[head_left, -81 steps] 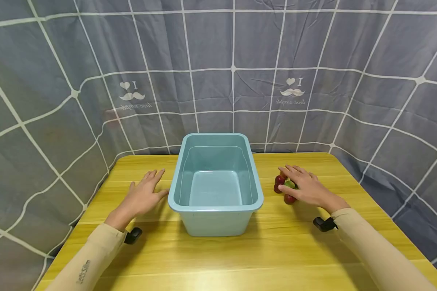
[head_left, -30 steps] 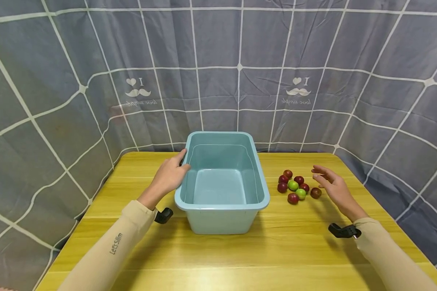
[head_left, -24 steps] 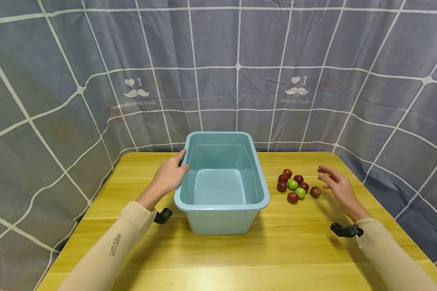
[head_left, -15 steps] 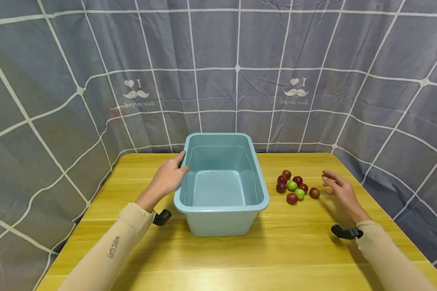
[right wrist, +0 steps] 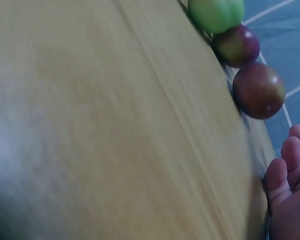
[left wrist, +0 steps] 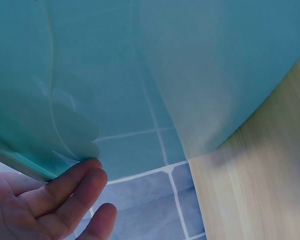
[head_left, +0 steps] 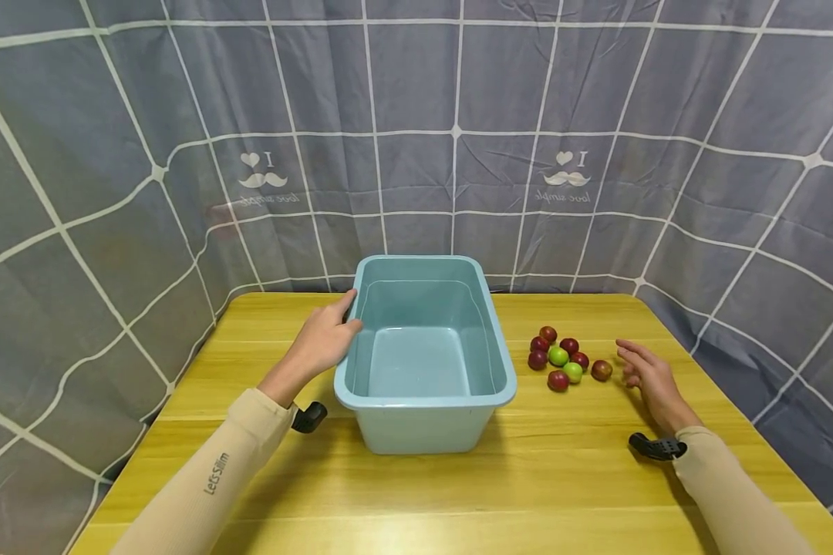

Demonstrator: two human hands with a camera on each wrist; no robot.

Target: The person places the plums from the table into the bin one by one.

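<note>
In the head view, a light blue plastic tub [head_left: 419,420] stands on the wooden table. My left hand [head_left: 322,339] grips its left rim, thumb over the edge and fingers outside. The left wrist view shows fingertips [left wrist: 94,167] against the tub's outer wall [left wrist: 115,90]. To the tub's right lies a loose cluster of dark red plums [head_left: 558,380] and two green ones [head_left: 573,373]. My right hand [head_left: 655,385] is low at the table just right of the rightmost plum [head_left: 601,370], apart from it and holding nothing. The right wrist view shows that plum [right wrist: 259,91] beyond the fingertips.
The wooden table [head_left: 416,509] extends in front of the tub. A grey curtain [head_left: 416,177] with white grid lines surrounds the table's back and sides, close behind the tub. Each wrist carries a black strap [head_left: 310,417].
My left hand has moved from beside the tub onto its left rim. My right hand has shifted right, off the plums, and lowered toward the table. The plums now lie in full view.
</note>
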